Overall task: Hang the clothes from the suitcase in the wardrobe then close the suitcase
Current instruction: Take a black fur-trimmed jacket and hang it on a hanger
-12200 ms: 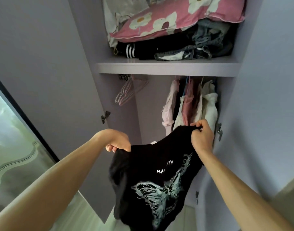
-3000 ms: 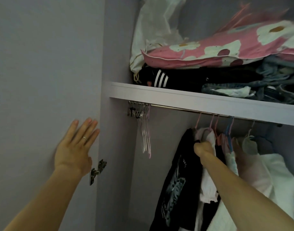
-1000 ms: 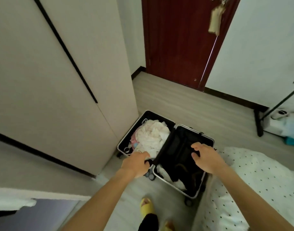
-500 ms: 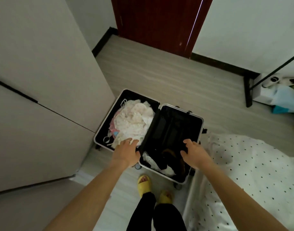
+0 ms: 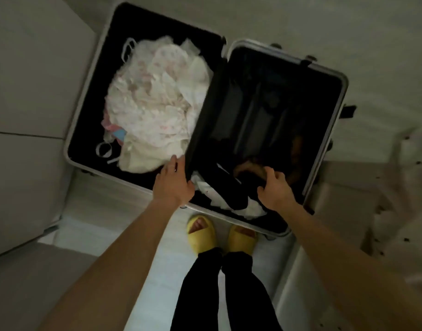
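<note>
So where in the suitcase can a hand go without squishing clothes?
The right half's far end is bare lining, and a black strip borders the white pile along the left half's far rim. Crowded: that pile, and the dark clothes by the right hand.

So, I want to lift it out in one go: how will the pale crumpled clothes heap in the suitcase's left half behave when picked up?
The pale heap is crumpled and folds over itself, so it will probably flop and drape. It looks like several thin garments, so pieces may slip off separately. Likely light for its bulk, being thin cloth.
</note>
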### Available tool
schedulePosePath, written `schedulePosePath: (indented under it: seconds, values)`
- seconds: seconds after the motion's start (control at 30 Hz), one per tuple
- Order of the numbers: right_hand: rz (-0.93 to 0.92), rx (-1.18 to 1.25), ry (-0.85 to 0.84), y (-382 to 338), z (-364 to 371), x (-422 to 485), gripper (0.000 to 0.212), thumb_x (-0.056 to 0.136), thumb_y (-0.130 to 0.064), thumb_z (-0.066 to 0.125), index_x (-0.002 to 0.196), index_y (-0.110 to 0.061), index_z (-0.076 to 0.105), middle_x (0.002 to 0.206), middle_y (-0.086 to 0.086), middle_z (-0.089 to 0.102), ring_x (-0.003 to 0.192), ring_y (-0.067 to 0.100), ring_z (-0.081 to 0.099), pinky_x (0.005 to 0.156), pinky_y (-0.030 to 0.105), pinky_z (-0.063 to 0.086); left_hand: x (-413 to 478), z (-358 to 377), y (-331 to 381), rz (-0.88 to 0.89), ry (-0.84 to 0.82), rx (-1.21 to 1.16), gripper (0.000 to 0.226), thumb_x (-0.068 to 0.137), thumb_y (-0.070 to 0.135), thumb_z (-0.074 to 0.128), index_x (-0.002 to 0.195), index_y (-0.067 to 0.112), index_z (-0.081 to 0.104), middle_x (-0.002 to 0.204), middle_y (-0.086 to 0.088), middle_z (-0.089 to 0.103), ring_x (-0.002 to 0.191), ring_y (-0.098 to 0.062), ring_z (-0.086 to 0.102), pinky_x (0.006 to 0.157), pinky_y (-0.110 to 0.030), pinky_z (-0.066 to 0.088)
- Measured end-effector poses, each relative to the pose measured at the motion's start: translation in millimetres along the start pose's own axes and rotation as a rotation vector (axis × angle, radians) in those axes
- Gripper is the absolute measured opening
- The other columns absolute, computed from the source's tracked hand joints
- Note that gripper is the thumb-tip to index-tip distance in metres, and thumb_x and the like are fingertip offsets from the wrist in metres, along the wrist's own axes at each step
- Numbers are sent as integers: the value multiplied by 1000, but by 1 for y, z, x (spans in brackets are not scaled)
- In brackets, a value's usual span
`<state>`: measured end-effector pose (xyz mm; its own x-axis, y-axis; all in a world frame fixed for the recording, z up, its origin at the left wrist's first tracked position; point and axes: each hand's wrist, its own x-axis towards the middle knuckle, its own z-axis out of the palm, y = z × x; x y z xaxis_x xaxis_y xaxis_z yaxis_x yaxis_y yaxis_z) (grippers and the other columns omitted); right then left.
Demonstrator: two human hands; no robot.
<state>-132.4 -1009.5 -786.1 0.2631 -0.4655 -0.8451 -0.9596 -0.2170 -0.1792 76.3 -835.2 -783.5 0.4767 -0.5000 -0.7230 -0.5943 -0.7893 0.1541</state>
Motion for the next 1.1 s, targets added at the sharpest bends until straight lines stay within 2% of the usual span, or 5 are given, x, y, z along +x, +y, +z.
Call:
schedulePosePath:
  seconds: [0.2, 0.4, 0.67, 0.8, 1.1]
  values:
    - [140, 31, -69, 29, 71, 103, 94, 95, -37, 59, 156, -33, -12, 159, 23, 8, 130, 46, 41, 100, 49, 42, 82, 107, -1, 50, 157, -39, 92, 91, 35, 53, 157, 4, -4, 165, -16, -1, 150, -39, 12, 120, -50, 21]
    - [80, -133, 138, 46, 60, 103, 36, 98, -26, 47, 128, -6, 44, 125, 21, 50, 111, 43, 53, 80, 41, 43, 77, 106, 5, 2, 113, -83, 95, 91, 31, 55, 157, 7, -9, 166, -10, -8, 151, -38, 8, 121, -48, 20]
    - [-40, 148, 295, -8, -92, -38, 15, 90, -17, 50, 101, -16, 60, 104, 10, 63, 96, 34, 59, 75, 34, 46, -21, -60, 43, -5, -243, 18, 44, 97, 35, 46, 135, 13, 49, 136, -14, 50, 121, -32, 52, 99, -44, 47]
    - [-151, 254, 361, -74, -190, -155, 20, 77, -3, 50, 64, -18, 45, 65, 4, 51, 63, 27, 50, 54, 32, 38, -118, -175, 76, 83, -233, 12, 44, 102, 35, 40, 141, 16, 46, 137, -11, 52, 118, -29, 55, 94, -39, 49]
    - [-592, 343, 481, -200, -306, -414, 39, 75, 5, 59, 59, -19, 33, 55, -4, 35, 51, 14, 34, 49, 20, 31, -320, -371, 70, 122, 78, -342, 65, 96, 43, 55, 153, 27, 28, 149, -3, 44, 131, -24, 47, 105, -34, 41]
